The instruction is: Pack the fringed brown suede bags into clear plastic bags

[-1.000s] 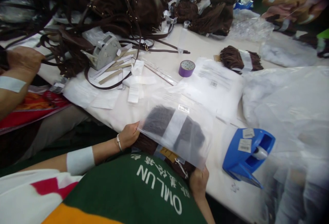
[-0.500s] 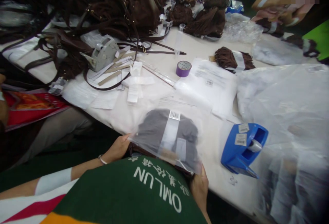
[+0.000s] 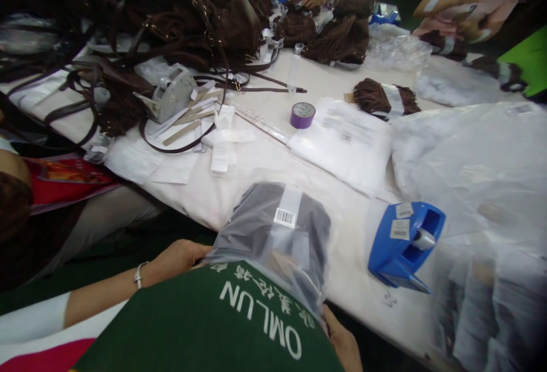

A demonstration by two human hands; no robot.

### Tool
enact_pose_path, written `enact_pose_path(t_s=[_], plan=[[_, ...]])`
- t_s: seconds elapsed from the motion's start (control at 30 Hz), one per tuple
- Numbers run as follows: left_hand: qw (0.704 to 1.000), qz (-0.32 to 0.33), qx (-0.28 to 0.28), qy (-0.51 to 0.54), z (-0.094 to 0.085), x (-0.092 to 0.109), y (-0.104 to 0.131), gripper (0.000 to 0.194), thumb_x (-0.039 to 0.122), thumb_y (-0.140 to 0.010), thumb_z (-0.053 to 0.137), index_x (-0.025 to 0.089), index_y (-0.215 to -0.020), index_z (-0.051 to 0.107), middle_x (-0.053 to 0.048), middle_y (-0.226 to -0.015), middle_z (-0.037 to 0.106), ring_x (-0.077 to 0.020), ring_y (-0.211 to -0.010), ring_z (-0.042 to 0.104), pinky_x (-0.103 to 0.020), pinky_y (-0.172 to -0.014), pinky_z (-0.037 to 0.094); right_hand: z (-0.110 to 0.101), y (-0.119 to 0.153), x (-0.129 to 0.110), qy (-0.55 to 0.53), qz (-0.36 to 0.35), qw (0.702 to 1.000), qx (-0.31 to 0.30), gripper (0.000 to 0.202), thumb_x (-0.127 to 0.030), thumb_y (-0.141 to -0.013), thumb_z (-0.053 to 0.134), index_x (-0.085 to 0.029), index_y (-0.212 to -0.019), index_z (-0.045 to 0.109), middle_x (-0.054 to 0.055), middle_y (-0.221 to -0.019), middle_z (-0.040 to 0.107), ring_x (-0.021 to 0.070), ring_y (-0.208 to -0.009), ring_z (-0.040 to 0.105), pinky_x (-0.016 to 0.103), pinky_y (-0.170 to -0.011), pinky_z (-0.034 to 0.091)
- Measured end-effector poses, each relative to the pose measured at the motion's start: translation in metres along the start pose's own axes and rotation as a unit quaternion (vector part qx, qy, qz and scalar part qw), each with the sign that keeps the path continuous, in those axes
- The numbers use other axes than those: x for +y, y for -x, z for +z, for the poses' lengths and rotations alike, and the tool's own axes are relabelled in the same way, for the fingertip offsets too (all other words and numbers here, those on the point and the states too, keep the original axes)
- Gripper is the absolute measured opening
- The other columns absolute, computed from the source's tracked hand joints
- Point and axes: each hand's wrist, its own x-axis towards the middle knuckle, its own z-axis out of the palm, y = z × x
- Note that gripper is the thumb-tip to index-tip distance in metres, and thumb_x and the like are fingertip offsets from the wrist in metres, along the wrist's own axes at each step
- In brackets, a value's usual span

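A clear plastic bag point(image 3: 305, 281) lies over the near table edge against my apron, with a dark fringed bundle point(image 3: 252, 212) inside. A pale band wraps the bundle, and a barcode label point(image 3: 285, 217) shows on top. My left hand point(image 3: 188, 255) is closed on the plastic bag's left near corner. At the opposite near corner, my right hand point(image 3: 342, 335) grips the plastic, its fingertips partly hidden by the apron. To the right stands a blue tape dispenser point(image 3: 405, 244), apart from both hands.
Beyond the bag are a purple tape roll point(image 3: 303, 115), white printed plastic bags point(image 3: 342, 150), and a grey tape dispenser point(image 3: 173, 95). Brown handbags point(image 3: 179, 19) pile up at far left. Large clear plastic bags point(image 3: 474, 161) cover the right side. Other people work across the table.
The plastic bag has been drawn toward my body, and the barcode label sits lower. Both hands have moved down and nearer to me, still holding the bag's corners.
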Motion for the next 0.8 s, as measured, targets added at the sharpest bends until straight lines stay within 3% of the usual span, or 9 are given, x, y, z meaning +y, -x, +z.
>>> enact_pose_path(t_s=[0.1,0.23,0.33,0.4,0.5,0.6,0.7,0.8], plan=[[0.999,0.013,-0.004,-0.046,-0.001,0.009,-0.027,0.032,0.029,-0.082,0.045,0.022,-0.104,0.068,-0.001,-0.085,0.072,-0.0197,-0.075,0.067,-0.022,-0.068,0.048,-0.014,-0.015,-0.011,0.024,-0.042,0.998,0.038,0.049,-0.054,-0.079,0.043,-0.022,-0.105,0.069,0.007,-0.101,0.07,0.0289,-0.097,0.064,0.036,-0.081,0.052],[0.991,0.019,0.075,-0.113,0.006,0.01,-0.052,0.055,0.018,-0.08,0.043,0.023,-0.135,0.043,-0.002,-0.101,0.069,-0.0177,-0.078,0.067,-0.028,-0.081,0.05,-0.025,-0.026,-0.02,0.097,-0.057,0.988,0.102,0.049,-0.042,-0.088,0.032,-0.018,-0.124,0.056,0.009,-0.12,0.061,0.0275,-0.114,0.055,0.044,-0.096,0.044],[0.949,0.148,0.171,-0.219,0.008,0.005,-0.058,0.066,0.011,-0.076,0.046,0.019,-0.141,0.032,-0.01,-0.131,0.053,-0.0244,-0.115,0.054,-0.04,-0.102,0.04,-0.025,-0.03,-0.024,0.16,-0.166,0.952,0.203,0.052,-0.032,-0.088,0.036,-0.017,-0.138,0.038,0.012,-0.139,0.044,0.0299,-0.127,0.041,0.052,-0.103,0.036],[0.91,0.266,0.178,-0.263,0.006,0.001,-0.063,0.071,0.002,-0.075,0.041,0.019,-0.143,0.027,-0.011,-0.144,0.038,-0.0245,-0.132,0.035,-0.046,-0.111,0.028,-0.025,-0.036,-0.025,0.186,-0.276,0.909,0.252,0.055,-0.019,-0.087,0.035,-0.02,-0.141,0.032,0.009,-0.148,0.03,0.0289,-0.135,0.028,0.054,-0.107,0.029],[0.859,0.402,0.085,-0.305,0.0,-0.004,-0.074,0.071,-0.006,-0.077,0.031,0.024,-0.142,0.029,-0.006,-0.146,0.035,-0.019,-0.136,0.028,-0.047,-0.115,0.02,-0.03,-0.05,-0.019,0.227,-0.401,0.861,0.214,0.059,-0.004,-0.084,0.03,-0.03,-0.135,0.042,0.002,-0.139,0.044,0.0234,-0.13,0.036,0.05,-0.105,0.033],[0.839,0.434,0.005,-0.328,-0.002,-0.007,-0.084,0.066,-0.003,-0.079,0.032,0.022,-0.141,0.031,-0.006,-0.144,0.038,-0.0175,-0.135,0.032,-0.045,-0.115,0.02,-0.037,-0.065,-0.01,0.261,-0.457,0.841,0.126,0.06,0.0,-0.081,0.033,-0.031,-0.129,0.049,0.001,-0.124,0.058,0.0196,-0.117,0.05,0.042,-0.097,0.042],[0.846,0.408,-0.001,-0.343,0.004,-0.007,-0.087,0.065,-0.003,-0.079,0.035,0.02,-0.14,0.034,-0.006,-0.145,0.036,-0.0191,-0.136,0.03,-0.045,-0.115,0.021,-0.038,-0.069,-0.012,0.278,-0.444,0.847,0.087,0.059,-0.001,-0.078,0.034,-0.025,-0.13,0.048,0.004,-0.125,0.057,0.0213,-0.114,0.052,0.045,-0.094,0.043],[0.847,0.416,0.043,-0.329,0.015,-0.001,-0.087,0.056,0.0,-0.082,0.038,0.017,-0.135,0.04,-0.008,-0.143,0.04,-0.022,-0.136,0.029,-0.048,-0.114,0.023,-0.036,-0.055,-0.029,0.249,-0.426,0.863,0.11,0.051,-0.009,-0.081,0.046,-0.023,-0.131,0.046,0.008,-0.128,0.055,0.0247,-0.116,0.051,0.05,-0.097,0.041]])
